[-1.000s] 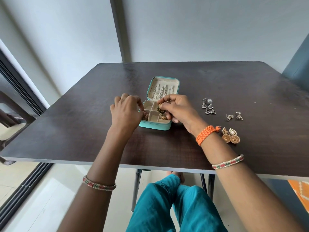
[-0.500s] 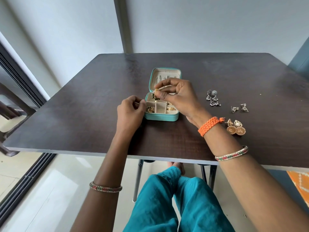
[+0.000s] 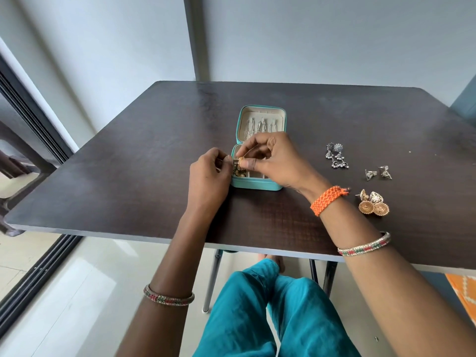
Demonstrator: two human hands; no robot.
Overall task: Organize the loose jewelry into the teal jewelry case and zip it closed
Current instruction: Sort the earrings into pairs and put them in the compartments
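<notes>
The teal jewelry case [image 3: 255,185] lies open in the middle of the dark table [image 3: 128,161], its lid [image 3: 260,112] flat behind it with silver pieces fastened inside. My right hand [image 3: 273,161] hovers over the case's compartments and pinches a small gold earring [image 3: 241,161] between thumb and fingers. My left hand [image 3: 208,176] is at the case's left edge with curled fingers meeting the same earring; what it pinches is hidden. Loose on the table to the right lie silver dangling earrings [image 3: 336,155], small silver studs [image 3: 378,173] and gold dome earrings [image 3: 373,203].
The table's near edge [image 3: 128,234] runs across the view just above my teal-clad knees [image 3: 257,305]. A sliding door track [image 3: 38,276] runs along the floor at the left. A pale wall stands close behind the table. An orange patterned cloth [image 3: 463,292] shows at the lower right.
My right hand lifted the gold earring from the compartments and brought it down and left towards my left hand, which rose to meet it at the case's left edge.
</notes>
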